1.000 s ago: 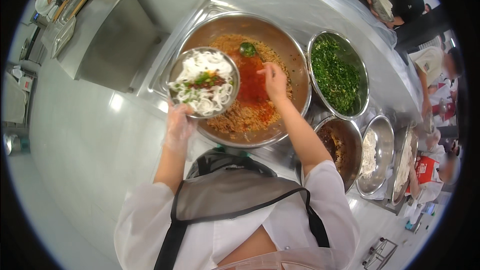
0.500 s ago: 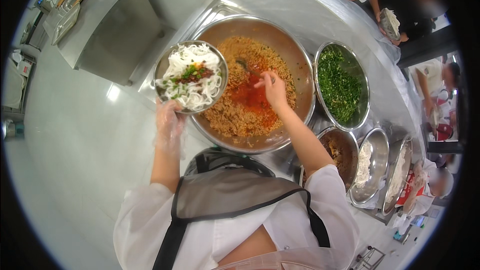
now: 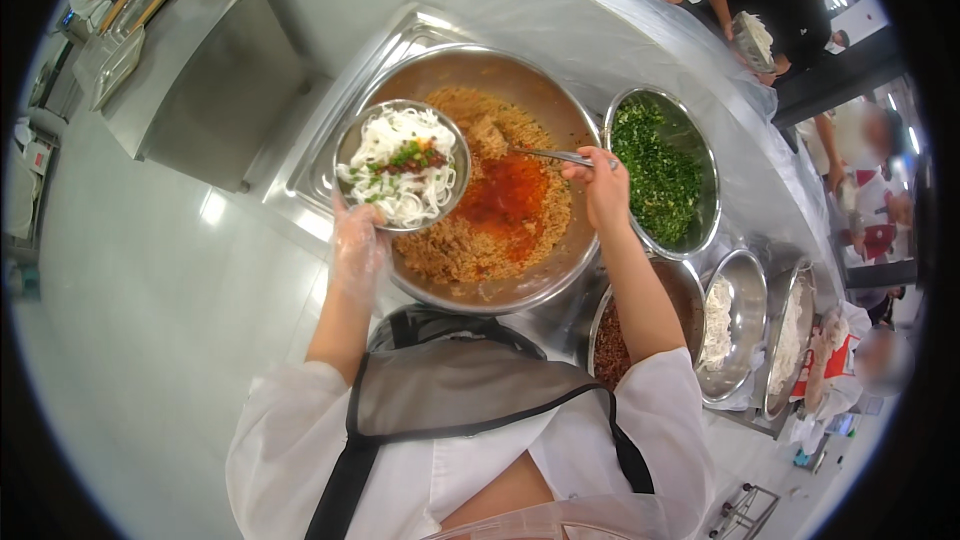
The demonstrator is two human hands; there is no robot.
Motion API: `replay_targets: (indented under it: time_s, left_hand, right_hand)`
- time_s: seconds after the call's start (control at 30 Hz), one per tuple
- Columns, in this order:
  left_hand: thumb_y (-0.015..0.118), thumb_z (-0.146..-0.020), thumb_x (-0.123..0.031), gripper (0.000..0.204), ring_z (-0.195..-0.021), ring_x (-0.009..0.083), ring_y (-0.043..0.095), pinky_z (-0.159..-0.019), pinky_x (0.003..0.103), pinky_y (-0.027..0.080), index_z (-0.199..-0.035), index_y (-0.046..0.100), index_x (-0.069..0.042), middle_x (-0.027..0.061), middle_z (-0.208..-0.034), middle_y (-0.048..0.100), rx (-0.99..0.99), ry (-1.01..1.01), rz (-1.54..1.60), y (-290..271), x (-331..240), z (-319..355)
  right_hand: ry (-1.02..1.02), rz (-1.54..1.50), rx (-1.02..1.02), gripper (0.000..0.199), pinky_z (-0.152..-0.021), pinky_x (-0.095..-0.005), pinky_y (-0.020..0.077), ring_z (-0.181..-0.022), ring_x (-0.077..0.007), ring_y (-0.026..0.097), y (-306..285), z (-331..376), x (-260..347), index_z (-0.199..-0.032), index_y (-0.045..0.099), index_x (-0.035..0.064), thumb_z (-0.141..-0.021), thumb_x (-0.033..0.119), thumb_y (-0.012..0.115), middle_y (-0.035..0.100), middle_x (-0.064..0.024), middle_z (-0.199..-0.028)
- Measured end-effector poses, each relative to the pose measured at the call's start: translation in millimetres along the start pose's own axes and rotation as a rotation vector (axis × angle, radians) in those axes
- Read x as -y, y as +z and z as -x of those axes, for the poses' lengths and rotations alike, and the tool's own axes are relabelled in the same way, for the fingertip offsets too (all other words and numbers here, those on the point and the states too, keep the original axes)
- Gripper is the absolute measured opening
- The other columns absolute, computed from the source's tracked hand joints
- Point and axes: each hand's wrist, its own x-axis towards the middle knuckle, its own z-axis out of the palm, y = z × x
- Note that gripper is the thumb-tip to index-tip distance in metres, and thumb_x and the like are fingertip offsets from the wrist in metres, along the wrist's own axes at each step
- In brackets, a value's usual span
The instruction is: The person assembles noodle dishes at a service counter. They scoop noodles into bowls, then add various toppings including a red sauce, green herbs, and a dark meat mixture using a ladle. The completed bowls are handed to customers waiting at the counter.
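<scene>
notably, the two hands divide the work over one big bowl. the left hand, in a thin clear glove, grips a small bowl of white noodles at its near edge, thumb by the rim and the other fingers mostly hidden beneath; this hold probably serves to leave the noodles and their green and dark red topping untouched. the small bowl overlaps the big bowl's left side, perhaps so that drips fall inside; whether the two touch cannot be told. the right hand has its fingers curled round the end of a spoon, whose handle slants left, likely to hold the knuckles away from the red sauce pooled among brown crumbles. the spoon's head is hard to make out against the food. just right stands a bowl of chopped greens, and nearer, a bowl of dark red food, both seemingly set within right-hand reach.
</scene>
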Motion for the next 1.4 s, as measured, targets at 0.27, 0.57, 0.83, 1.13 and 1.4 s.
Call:
replay_targets:
  time_s: [0.27,0.57,0.83,1.13,1.4]
  left_hand:
    - [0.033,-0.066,0.02,0.088,-0.1,0.0331,0.056,-0.071,0.04,0.059,-0.14,0.013,-0.022,0.0226,-0.128,0.036,-0.073,-0.187,-0.036,35,45,-6]
    - [0.035,-0.067,0.018,0.085,-0.109,0.0386,0.049,-0.077,0.044,0.057,-0.14,0.01,-0.018,0.0247,-0.128,0.035,0.112,-0.253,-0.097,75,52,-17]
    - [0.035,-0.062,0.01,0.072,-0.108,0.0444,0.048,-0.076,0.059,0.052,-0.131,0.016,-0.003,0.0283,-0.12,0.038,0.316,-0.101,-0.149,91,25,-43]
    - [0.034,-0.086,0.001,0.034,-0.102,0.0423,0.053,-0.074,0.052,0.056,-0.119,0.028,0.011,0.033,-0.116,0.042,0.403,-0.145,-0.117,143,-16,-111]
    - [0.031,-0.08,0.004,0.047,-0.113,0.0491,0.041,-0.082,0.069,0.042,-0.125,0.021,0.011,0.0313,-0.125,0.033,0.433,-0.151,-0.199,180,-41,-125]
  right_hand:
    - [-0.282,0.295,0.131,0.015,-0.066,-0.0283,0.0497,-0.063,-0.0166,0.062,12,80,75,-0.093,0.054,-0.0035,-0.09,0.008,0.044,0.061,-0.016,-0.084]
    - [-1.361,1.149,0.416,0.029,-0.067,-0.0348,0.0439,-0.085,-0.0287,0.058,-17,97,60,-0.099,0.055,-0.0033,-0.071,0.001,0.061,0.056,-0.027,-0.102]
    - [-0.585,0.816,0.201,0.014,-0.075,-0.033,0.045,-0.077,-0.0258,0.059,-43,114,36,-0.096,0.055,-0.0016,-0.082,-0.004,0.05,0.065,-0.0077,-0.074]
    - [-0.851,0.839,0.851,0.014,-0.07,-0.0358,0.0423,-0.076,-0.0248,0.054,22,127,-79,-0.088,0.056,0.0023,-0.075,0.007,0.059,0.056,-0.0112,-0.083]
    - [-1.035,1.254,0.65,0.011,-0.068,-0.0335,0.0377,-0.068,-0.0227,0.053,46,62,-109,-0.08,0.051,0.0036,-0.069,0.006,0.052,0.052,-0.009,-0.07]
